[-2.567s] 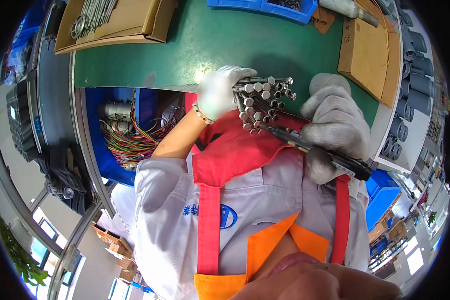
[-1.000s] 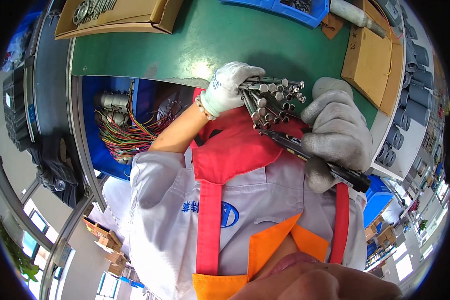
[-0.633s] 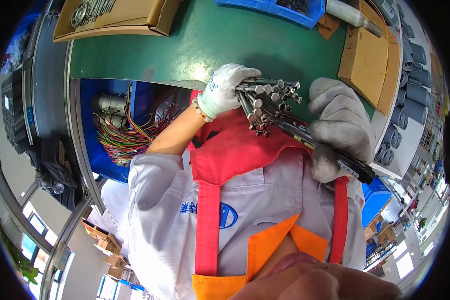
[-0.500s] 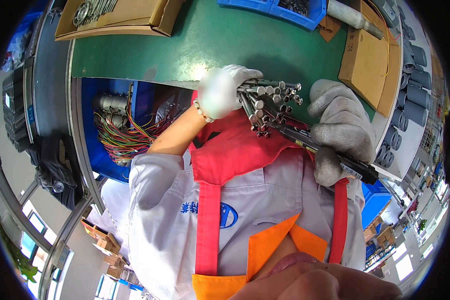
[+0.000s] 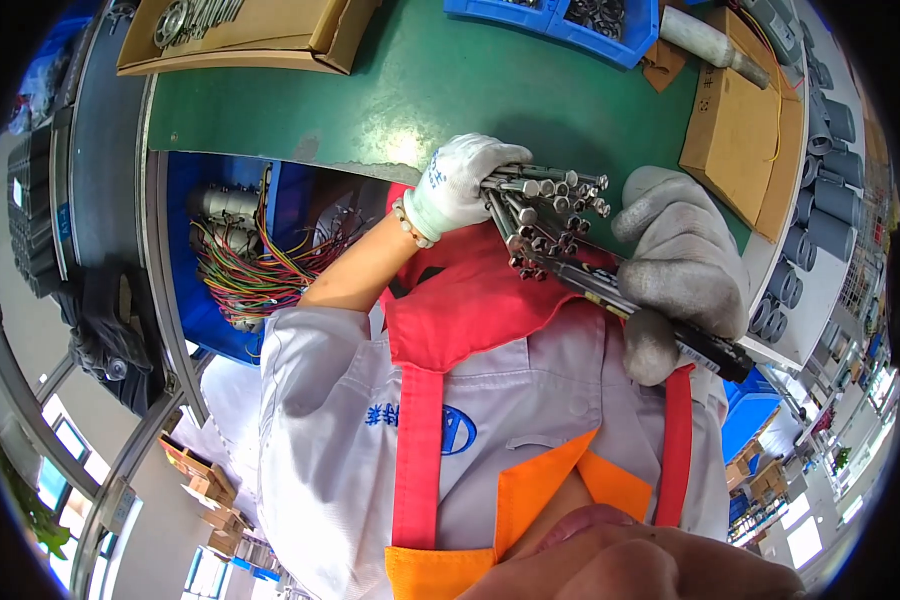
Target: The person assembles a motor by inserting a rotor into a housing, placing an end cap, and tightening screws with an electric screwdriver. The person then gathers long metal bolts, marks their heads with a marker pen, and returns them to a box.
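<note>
My left hand (image 5: 462, 183), in a white glove, is closed around a bundle of long metal bolts (image 5: 538, 205). Their heads fan out toward the right, at uneven heights. A grey-stained glove covers my right hand (image 5: 682, 262), whose fingers are wrapped round a black marker pen (image 5: 610, 292). The pen slants up and to the left, its tip end beside the lowest bolt heads. Whether the tip touches a head, I cannot tell. Both hands are just off the near edge of the green bench (image 5: 270, 115), in front of my red apron.
A cardboard box (image 5: 260, 58) with metal parts sits at the far left, and blue bins (image 5: 602, 42) of small parts at the back. At right lie a grey cylinder (image 5: 705, 42) and a carton (image 5: 735, 135). Below the bench, a blue crate (image 5: 192, 300) holds wired motors.
The pen's tip end has moved slightly left and down, along the lower bolt heads. My left hand and the bundle have shifted slightly with the view; both grips stay the same.
</note>
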{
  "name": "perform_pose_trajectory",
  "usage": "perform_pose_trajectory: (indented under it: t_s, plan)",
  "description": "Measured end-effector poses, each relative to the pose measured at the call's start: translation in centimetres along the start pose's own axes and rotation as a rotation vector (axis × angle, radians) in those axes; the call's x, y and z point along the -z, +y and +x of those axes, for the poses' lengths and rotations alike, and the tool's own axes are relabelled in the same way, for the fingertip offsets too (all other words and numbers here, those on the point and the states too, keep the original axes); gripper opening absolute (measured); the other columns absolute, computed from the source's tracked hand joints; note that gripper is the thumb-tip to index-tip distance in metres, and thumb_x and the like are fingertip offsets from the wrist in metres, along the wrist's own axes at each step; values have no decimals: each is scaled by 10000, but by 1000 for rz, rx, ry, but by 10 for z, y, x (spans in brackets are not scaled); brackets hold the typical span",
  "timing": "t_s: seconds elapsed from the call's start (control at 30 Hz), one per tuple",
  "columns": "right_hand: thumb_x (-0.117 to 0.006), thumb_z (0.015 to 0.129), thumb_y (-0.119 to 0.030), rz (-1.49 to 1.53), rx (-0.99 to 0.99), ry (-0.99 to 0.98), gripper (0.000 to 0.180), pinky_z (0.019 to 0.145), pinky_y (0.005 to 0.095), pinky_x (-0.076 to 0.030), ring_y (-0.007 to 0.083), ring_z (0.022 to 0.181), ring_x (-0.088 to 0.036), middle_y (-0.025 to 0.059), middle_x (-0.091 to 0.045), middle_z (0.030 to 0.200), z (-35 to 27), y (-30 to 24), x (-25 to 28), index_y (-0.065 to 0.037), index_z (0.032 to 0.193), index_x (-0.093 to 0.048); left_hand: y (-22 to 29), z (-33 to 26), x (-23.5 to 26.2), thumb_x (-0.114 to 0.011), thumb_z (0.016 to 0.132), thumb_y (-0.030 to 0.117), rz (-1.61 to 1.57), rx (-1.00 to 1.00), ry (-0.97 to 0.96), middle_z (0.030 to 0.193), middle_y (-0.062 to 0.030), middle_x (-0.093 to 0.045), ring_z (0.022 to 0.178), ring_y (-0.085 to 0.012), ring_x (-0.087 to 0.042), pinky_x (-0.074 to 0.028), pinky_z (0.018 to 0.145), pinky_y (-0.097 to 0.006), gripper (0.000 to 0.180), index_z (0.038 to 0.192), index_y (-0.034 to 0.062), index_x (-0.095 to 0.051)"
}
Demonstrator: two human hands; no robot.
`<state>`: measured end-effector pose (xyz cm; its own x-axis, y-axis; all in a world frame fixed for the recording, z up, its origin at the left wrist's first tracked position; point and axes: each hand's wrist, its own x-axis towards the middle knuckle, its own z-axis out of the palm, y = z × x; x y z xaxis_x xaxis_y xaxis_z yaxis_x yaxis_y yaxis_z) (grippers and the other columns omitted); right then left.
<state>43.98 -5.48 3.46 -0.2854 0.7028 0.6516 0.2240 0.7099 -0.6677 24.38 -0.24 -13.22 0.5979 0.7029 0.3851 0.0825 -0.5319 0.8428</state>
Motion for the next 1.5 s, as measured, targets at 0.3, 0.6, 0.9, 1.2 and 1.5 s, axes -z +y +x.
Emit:
perform_pose_trajectory:
  t_s: [0.3, 0.6, 0.9, 1.2, 1.5]
  plan:
    - [-693, 491, -108, -24, -1, -38, 248, 553, 359, -496, 213, 480, -507, 50, -471, 541, 7, -2, -2, 4, 704, -637, 5, 2, 1, -780, 697, 261, 3, -4, 5, 880, -114, -675, 788, -324, -639, -491, 721, -405, 422, 1034, 51, -634]
    - [-632, 758, -121, -79, -57, 35, 170, 614, 402, -470, 228, 583, -493, 63, -485, 641, -4, 5, 4, 5, 860, -580, 3, 5, -1, -783, 716, 290, 4, -20, 19, 837, -120, -671, 752, -330, -637, -492, 694, -412, 413, 1017, 47, -636]
    - [-599, 693, -34, -91, -56, 95, 167, 587, 385, -464, 223, 557, -483, 68, -491, 631, -2, 8, 0, 9, 853, -579, 1, 3, -2, -761, 707, 238, 36, -54, 11, 859, -122, -678, 764, -327, -643, -495, 708, -413, 401, 1031, 42, -628]
    - [-588, 644, 3, -158, -92, 147, 151, 580, 371, -475, 232, 536, -508, 73, -497, 601, 3, 7, -1, 1, 795, -585, -1, 2, -3, -759, 674, 243, 73, -54, 9, 895, -125, -682, 792, -328, -650, -507, 718, -418, 418, 1017, 44, -626]
    - [-549, 656, 30, -178, -239, 170, 139, 588, 344, -454, 238, 603, -534, 81, -526, 626, 0, 7, 9, 5, 787, -587, 0, 2, -3, -756, 678, 239, 125, -45, -1, 863, -117, -671, 782, -322, -646, -510, 717, -413, 400, 1010, 48, -641]
